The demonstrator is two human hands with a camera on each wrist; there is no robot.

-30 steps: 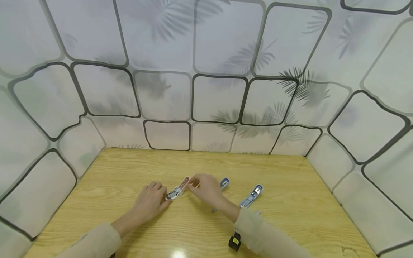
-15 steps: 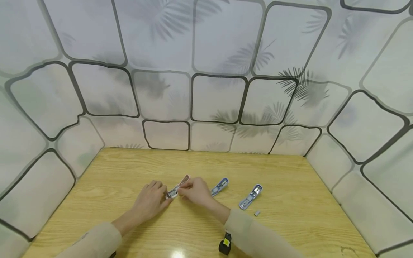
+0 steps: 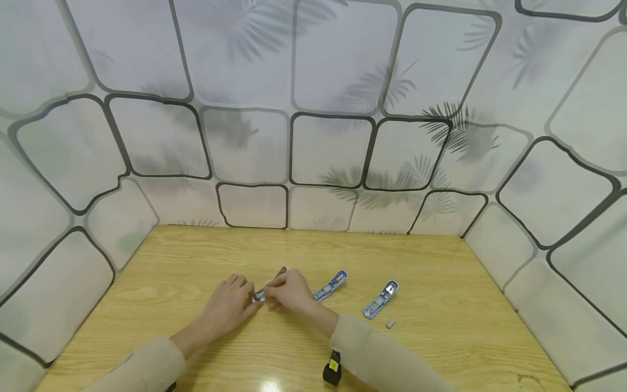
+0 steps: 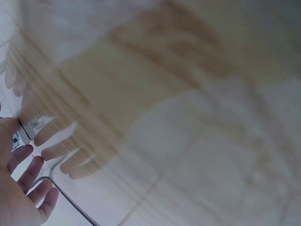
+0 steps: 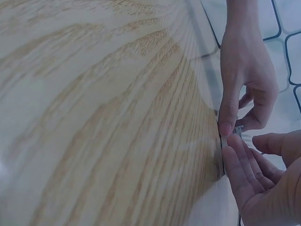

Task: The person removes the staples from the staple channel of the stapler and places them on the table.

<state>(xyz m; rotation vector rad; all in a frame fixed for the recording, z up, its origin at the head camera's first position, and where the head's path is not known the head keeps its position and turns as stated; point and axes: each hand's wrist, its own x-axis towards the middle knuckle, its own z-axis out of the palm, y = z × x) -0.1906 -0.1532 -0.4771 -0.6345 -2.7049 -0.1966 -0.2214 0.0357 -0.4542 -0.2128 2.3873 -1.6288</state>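
An opened pink-and-white stapler (image 3: 280, 274) lies on the table in the head view, its metal channel partly covered by fingers. My left hand (image 3: 226, 306) holds its lower end, thumb on the near side and fingers on the far side. Over the stapler's middle, my right hand (image 3: 290, 293) has curled fingers, with fingertips pinching at the channel; whether a small piece sits between them is hidden. In the right wrist view my right hand (image 5: 263, 188) meets my left hand (image 5: 247, 70) at a small metal part (image 5: 238, 130). The left wrist view shows my left hand (image 4: 23, 183) at the edge.
Two more opened staplers, a blue-grey one (image 3: 332, 285) and a blue-violet one (image 3: 380, 299), lie to the right. Near the latter is a small grey block (image 3: 390, 324). The wooden table (image 3: 441, 337) is bordered by patterned walls (image 3: 333, 147). A black wrist camera (image 3: 332, 370) hangs under the right sleeve.
My right hand has moved left and slightly nearer along the stapler, from its pink end to its middle. That uncovers the blue-grey stapler and the small grey block. The left hand keeps its hold.
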